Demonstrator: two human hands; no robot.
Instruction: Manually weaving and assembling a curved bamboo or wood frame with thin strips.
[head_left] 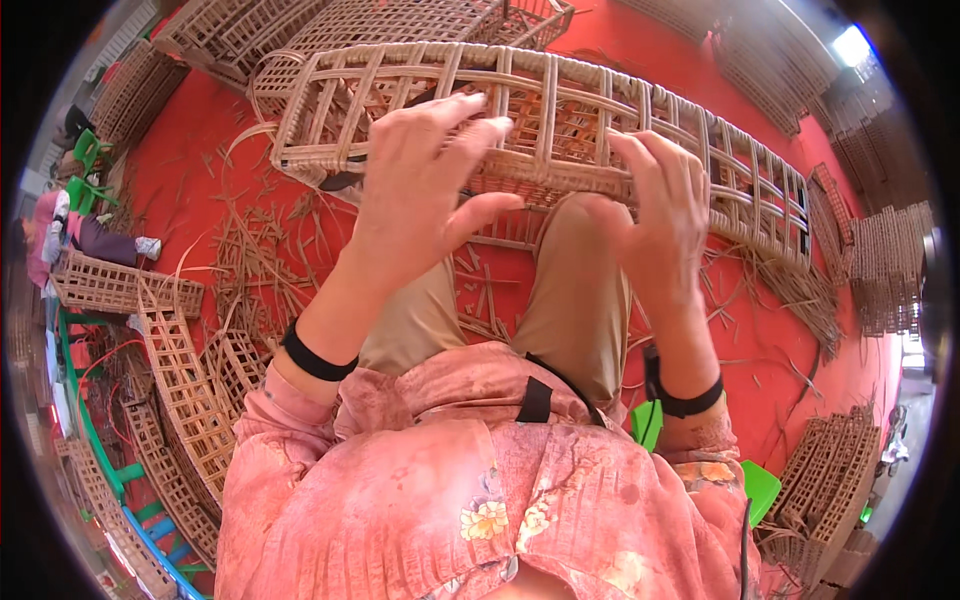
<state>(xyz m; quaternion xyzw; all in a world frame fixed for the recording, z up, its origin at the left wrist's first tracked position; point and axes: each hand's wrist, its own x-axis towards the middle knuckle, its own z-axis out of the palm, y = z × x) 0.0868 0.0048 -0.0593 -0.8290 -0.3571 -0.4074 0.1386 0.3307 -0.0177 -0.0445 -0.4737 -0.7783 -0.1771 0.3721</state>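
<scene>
A long woven rattan lattice frame [560, 110] lies across my knees, curving from upper left down to the right. My left hand [425, 185] hovers over its near edge with fingers spread, fingertips at the frame's bars. My right hand [660, 215] is raised beside it, fingers apart and curled slightly, just in front of the frame's lower rail. Neither hand clasps anything that I can see. Both wrists carry black bands.
Loose rattan strips [250, 265] litter the red floor [190, 170]. More lattice panels lie at the left [185, 385], behind [230, 35] and stacked at the right [825, 490]. A green stool [755, 490] is under me. Another person sits at far left [75, 235].
</scene>
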